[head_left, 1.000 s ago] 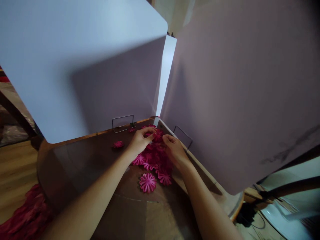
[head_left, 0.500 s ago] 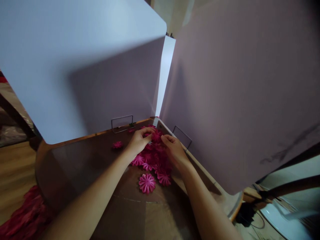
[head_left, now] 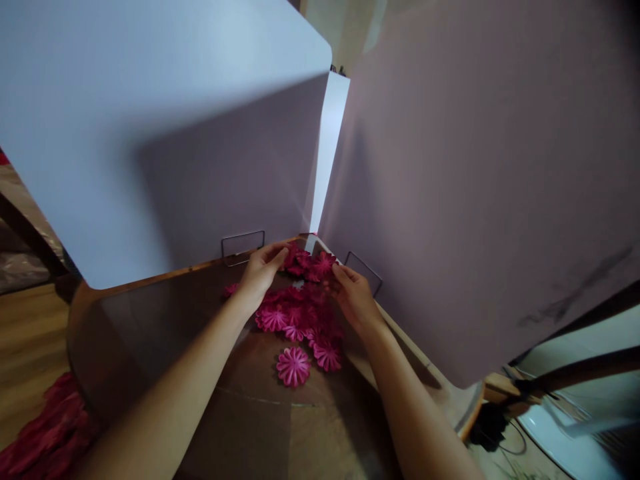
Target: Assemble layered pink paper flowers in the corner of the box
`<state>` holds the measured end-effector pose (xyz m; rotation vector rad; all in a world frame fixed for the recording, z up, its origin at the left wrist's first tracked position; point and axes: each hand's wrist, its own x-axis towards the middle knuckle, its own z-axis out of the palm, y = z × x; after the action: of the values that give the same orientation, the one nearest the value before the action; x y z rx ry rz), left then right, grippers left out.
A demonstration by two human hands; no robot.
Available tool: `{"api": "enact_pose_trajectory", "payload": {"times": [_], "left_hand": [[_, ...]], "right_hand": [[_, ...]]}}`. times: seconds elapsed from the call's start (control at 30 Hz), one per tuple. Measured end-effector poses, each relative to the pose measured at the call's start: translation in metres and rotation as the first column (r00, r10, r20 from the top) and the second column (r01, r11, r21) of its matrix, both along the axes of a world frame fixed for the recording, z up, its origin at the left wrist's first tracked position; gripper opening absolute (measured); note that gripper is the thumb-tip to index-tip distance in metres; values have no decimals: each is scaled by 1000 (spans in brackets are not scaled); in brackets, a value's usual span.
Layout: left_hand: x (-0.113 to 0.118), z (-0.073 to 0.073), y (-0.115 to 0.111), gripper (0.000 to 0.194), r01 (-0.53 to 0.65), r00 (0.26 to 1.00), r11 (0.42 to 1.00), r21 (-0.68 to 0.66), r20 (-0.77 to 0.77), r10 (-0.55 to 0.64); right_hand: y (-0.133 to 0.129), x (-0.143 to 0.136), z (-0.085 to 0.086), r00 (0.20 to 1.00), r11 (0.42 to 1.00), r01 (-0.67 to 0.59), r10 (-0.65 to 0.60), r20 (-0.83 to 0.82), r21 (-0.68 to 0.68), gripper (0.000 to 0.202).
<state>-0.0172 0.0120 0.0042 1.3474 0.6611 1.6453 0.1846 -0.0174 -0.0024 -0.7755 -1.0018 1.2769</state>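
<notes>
Magenta, round, ribbed-petal flowers (head_left: 300, 261) at centre frame now stretch between left hand (head_left: 260, 272) and right hand (head_left: 356, 297), just drawn apart, fingers pinching petal edges, baring more of the cluster!

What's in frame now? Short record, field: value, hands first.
Left hand: fingertips at the left side of the far flower cluster; grip unclear
Right hand: fingertips at that cluster's right side; grip unclear
Near pile: overlapping pink flowers, between the forearms
Single flower: pink, on the viewer's side of the pile
Surface: brown table, rounded edge
Backdrop: left panel and right panel, angled together, bright strip between
Lower left: dark pink heap, contents unclear
</notes>
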Motion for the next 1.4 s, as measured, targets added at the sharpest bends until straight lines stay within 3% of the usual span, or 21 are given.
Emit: {"api": "enact_pose_trajectory", "payload": {"times": [0.2,0.37,0.53,0.73,1.17,1.4], "left_hand": [[1,3,-4,27,-19,995,998,54,-100,24],[8,4,-10,16,-19,960,984,176,-273,68],[15,5,-17,12,-55,819,891,451,-490,298],[16,2,-16,13,-111,750,803,586,-480,454],[15,4,-17,8,-103,770,815,569,-474,428],[15,4,-17,13,-45,802,881,470,-509,312]], "right_hand": [[1,-1,0,998,999,-31,30,-59,-22,26],[-5,-8,-1,996,996,-79,78,-32,-43,24],[-12,-15,0,983,983,-172,175,50,-61,23],[-13,-17,0,987,990,-136,138,80,-35,20],[-11,-18,-5,981,992,-127,128,144,-13,18],[-11,-19,-4,986,992,-126,128,103,-25,21]]}}
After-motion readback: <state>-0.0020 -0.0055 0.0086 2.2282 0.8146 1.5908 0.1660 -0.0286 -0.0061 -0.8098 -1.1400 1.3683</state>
